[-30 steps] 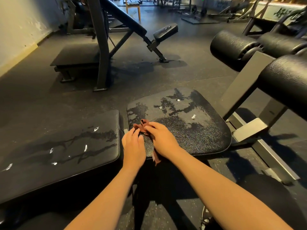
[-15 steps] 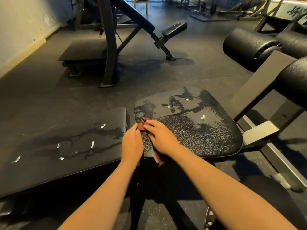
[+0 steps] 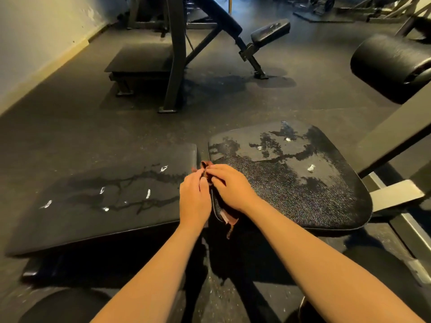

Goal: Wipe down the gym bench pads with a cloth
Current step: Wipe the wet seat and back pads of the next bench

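Note:
Two black bench pads lie side by side below me: a long left pad with wet streaks and a rounded right pad speckled with spray and droplets. A small reddish-brown cloth sits at the gap between them, mostly hidden under my hands, with a tail hanging off the right pad's near edge. My left hand and my right hand meet over the gap, and the fingertips of both pinch the bunched cloth.
A black roller pad on a grey metal frame stands at the right. An incline bench and its upright post stand across the rubber floor. A pale wall runs along the left.
My hands stay at the gap between the pads, working the cloth between the fingertips. My view has shifted left, so the pads sit further right in the frame.

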`<state>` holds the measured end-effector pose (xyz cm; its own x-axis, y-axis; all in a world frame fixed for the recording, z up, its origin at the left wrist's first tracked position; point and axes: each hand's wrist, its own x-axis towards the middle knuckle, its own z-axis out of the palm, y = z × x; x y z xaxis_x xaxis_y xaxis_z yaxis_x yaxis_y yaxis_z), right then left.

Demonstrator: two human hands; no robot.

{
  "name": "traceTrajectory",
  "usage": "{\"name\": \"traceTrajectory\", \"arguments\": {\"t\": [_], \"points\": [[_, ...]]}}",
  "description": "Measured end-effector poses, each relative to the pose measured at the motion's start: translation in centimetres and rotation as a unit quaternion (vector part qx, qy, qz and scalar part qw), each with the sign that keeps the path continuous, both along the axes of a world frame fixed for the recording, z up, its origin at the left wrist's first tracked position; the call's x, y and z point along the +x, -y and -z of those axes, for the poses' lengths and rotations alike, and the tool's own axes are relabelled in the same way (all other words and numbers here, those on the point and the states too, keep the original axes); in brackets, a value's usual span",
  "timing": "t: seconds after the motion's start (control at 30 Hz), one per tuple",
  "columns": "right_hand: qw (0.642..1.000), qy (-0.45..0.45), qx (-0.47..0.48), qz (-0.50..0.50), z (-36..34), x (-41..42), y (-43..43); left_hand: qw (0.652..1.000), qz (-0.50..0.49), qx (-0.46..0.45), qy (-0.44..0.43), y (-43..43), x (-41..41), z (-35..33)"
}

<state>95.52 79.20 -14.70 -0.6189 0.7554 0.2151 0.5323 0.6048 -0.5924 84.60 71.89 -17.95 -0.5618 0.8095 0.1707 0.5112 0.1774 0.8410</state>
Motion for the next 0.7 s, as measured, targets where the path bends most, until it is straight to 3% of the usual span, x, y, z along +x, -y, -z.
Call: {"name": "traceTrajectory", "arguments": {"t": [0.1,0.2,0.27,0.4,0.5,0.6,0.7], "points": [[0.99,-0.07,-0.055,0.11,-0.2,-0.3,-0.4,1.0,0.019,0.01,-0.02,0.1,1.2,-0.4],[0.97,-0.123,-0.153,0.141,-1.0,-0.7,-1.2,0.993,0.108,0.016,-0.043,-0.9,2.2,-0.6],[0.958,-0.151,-0.19,0.15,-1.6,-0.4,-2.2,0.988,0.137,-0.033,-0.055,-2.1,2.1,-0.4],[0.973,-0.111,-0.124,0.16,-1.9,-0.1,-4.6,0.978,0.132,-0.089,-0.136,-4.8,0.7,0.3],[0.984,-0.053,-0.087,0.149,-1.3,-0.6,-6.1,0.982,0.112,-0.121,-0.089,-8.0,-1.0,-0.3],[0.984,-0.027,-0.08,0.156,-0.6,-1.0,-7.0,0.992,0.093,-0.084,-0.026,-10.1,-2.0,-1.1],[0.981,-0.04,-0.066,0.178,0.1,-1.2,-7.1,0.989,0.102,-0.101,-0.039,-9.5,-1.2,-1.0]]}}
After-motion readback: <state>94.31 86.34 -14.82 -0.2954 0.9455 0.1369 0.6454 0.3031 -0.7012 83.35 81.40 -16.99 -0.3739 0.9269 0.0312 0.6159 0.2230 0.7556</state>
